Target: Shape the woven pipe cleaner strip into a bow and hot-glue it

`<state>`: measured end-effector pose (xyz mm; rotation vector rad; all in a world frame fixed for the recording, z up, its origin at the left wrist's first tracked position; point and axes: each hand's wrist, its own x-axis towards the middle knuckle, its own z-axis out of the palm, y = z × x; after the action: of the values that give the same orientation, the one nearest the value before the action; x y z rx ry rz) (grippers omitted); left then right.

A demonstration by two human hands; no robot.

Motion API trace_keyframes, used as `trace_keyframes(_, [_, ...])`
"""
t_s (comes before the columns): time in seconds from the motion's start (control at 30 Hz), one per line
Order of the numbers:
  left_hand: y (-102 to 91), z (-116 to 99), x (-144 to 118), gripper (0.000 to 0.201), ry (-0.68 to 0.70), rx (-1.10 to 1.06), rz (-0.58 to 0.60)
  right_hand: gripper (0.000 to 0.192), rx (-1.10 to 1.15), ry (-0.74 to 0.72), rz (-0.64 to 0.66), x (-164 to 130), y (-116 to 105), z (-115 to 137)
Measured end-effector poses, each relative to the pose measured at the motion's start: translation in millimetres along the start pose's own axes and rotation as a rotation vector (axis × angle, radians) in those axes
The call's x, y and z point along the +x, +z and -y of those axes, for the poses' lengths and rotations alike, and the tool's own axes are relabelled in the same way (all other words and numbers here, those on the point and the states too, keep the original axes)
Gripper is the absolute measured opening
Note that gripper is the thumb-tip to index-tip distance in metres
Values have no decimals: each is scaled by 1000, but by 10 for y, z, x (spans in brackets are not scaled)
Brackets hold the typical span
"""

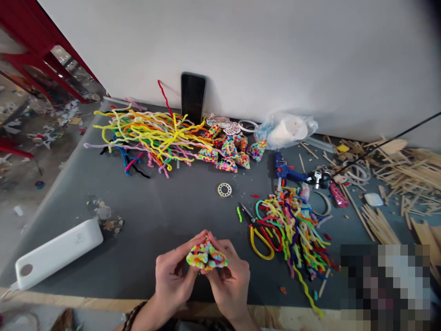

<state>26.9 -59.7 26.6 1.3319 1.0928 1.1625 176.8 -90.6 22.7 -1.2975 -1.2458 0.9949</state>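
Observation:
Between both hands, near the table's front edge, is a small multicoloured pipe-cleaner piece [206, 256]. My left hand [175, 269] pinches its left side with thumb and fingers. On the other side, my right hand [229, 271] grips it the same way, and the fingertips of both hands meet at its top. Several similar multicoloured pipe-cleaner pieces [229, 148] lie in a cluster farther back. Scissors [262, 239] with yellow and red handles rest to the right of my hands, beside a heap of short coloured pipe cleaners [298, 230].
Long pipe cleaners [148, 133] are piled at the back left before a phone [193, 95] leaning on the wall. A white power strip-like device [60, 253] lies left. A blue glue gun [287, 170], a tape roll [224, 190] and wooden sticks [413, 174] are also on the table.

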Motion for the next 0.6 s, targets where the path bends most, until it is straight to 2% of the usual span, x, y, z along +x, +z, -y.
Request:
trace_keyframes(0.2, [-49, 15, 34, 38, 8, -31, 12, 55, 54, -8, 68, 47, -38, -8])
trace_keyframes(0.27, [-37, 6, 34, 42, -85, -93, 8, 57, 82, 1, 83, 80, -65, 4])
trace_keyframes(0.37, [-5, -21, 33, 45, -334, -219, 16, 64, 49, 78, 126, 125, -86, 26])
trace_keyframes(0.43, [6, -32, 43, 44, -446, -297, 13, 65, 16, 137, 165, 148, -81, 36])
trace_keyframes(0.6, [-37, -16, 106, 45, -506, -418, 76, 53, -44, 174, 115, 188, -69, 41])
